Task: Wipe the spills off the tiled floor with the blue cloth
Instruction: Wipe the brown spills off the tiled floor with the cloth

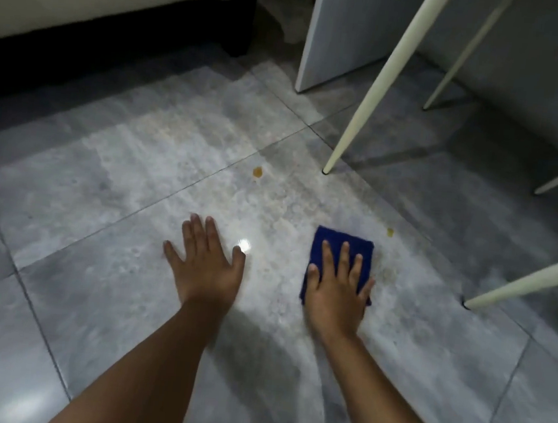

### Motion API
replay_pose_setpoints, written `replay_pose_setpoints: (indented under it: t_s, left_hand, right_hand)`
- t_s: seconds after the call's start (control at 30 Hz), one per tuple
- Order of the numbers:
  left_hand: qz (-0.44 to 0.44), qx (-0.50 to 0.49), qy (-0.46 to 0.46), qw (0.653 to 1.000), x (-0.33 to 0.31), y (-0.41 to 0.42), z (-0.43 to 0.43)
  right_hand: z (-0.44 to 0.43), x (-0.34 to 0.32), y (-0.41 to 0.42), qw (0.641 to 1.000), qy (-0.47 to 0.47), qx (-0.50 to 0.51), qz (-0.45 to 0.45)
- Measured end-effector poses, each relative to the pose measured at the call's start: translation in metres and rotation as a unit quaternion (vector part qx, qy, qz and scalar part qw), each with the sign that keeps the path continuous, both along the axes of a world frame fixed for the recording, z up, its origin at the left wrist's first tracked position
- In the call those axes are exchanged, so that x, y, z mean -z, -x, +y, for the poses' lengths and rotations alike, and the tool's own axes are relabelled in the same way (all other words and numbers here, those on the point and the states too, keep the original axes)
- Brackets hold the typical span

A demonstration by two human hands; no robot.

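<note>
Left hand (pixel 206 263): lying flat, palm down, on the bare tiled floor (pixel 106 169); the fingers are stretching straight and fanning wide, the thumb is splaying towards the other hand, and nothing is being held.
Left forearm: reaching in from the bottom edge, running straight up to the wrist.
Right hand (pixel 338 292): pressing flat on the blue cloth (pixel 344 242); the fingers are lying straight and slightly apart, pointing away from the person, not curling round the fabric. The thumb is resting along the cloth's left edge.
Right forearm: coming in from the lower right, angling inward to the wrist.
Blue cloth: sitting folded into a rectangular pad on the floor under the right palm, its far half showing beyond the fingertips.
Larger orange spill (pixel 257 172): sitting beyond both hands, near the foot of the nearest cream chair leg (pixel 379 85).
Smaller orange spill (pixel 390 232): lying near the cloth's far right corner, not touching it.
Glare spot (pixel 244 244): shining on the tile beside the left thumb tip.
White panel (pixel 336 37): standing behind the chair leg.
</note>
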State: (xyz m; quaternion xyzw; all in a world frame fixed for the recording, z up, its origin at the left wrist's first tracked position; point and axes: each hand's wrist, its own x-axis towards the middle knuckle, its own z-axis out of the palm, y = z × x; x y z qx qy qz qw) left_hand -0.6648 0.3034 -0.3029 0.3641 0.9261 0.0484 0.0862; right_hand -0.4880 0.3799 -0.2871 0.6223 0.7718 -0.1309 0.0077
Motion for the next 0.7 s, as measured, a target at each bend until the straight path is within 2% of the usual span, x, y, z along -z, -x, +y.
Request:
replay_pose_setpoints:
  t_s: [0.1, 0.17, 0.23, 0.37, 0.47, 0.53, 0.63, 0.7]
  left_hand:
    - [-0.001, -0.008, 0.005, 1.000, 0.001, 0.001, 0.002]
    - [0.001, -0.006, -0.001, 1.000, 0.001, -0.001, 0.001]
    - [0.004, -0.006, -0.006, 1.000, -0.001, -0.001, 0.002]
    - [0.001, 0.002, -0.016, 1.000, -0.002, 0.001, 0.008]
    - [0.007, 0.001, -0.018, 1.000, 0.000, 0.003, 0.005]
    - [0.014, 0.005, -0.009, 1.000, 0.002, 0.003, 0.002]
    - [0.008, 0.003, -0.009, 1.000, 0.001, 0.005, 0.002]
    - [0.003, 0.006, -0.010, 1.000, 0.000, 0.002, 0.002]
  right_hand:
    - [-0.011, -0.004, 0.029, 0.997, 0.025, -0.069, 0.004]
    - [0.016, -0.005, 0.044, 0.992, 0.030, -0.120, 0.012]
    - [0.059, -0.001, 0.043, 0.992, 0.023, -0.125, 0.019]
    - [0.133, -0.002, -0.001, 1.000, 0.017, 0.015, 0.002]
    - [0.112, -0.002, -0.030, 0.992, 0.013, 0.124, 0.007]
    - [0.073, 0.000, -0.020, 0.989, 0.020, 0.143, 0.012]
    - [0.033, -0.001, 0.023, 0.999, 0.019, 0.041, 0.009]
    - [0.043, -0.003, 0.044, 0.998, 0.030, -0.047, 0.012]
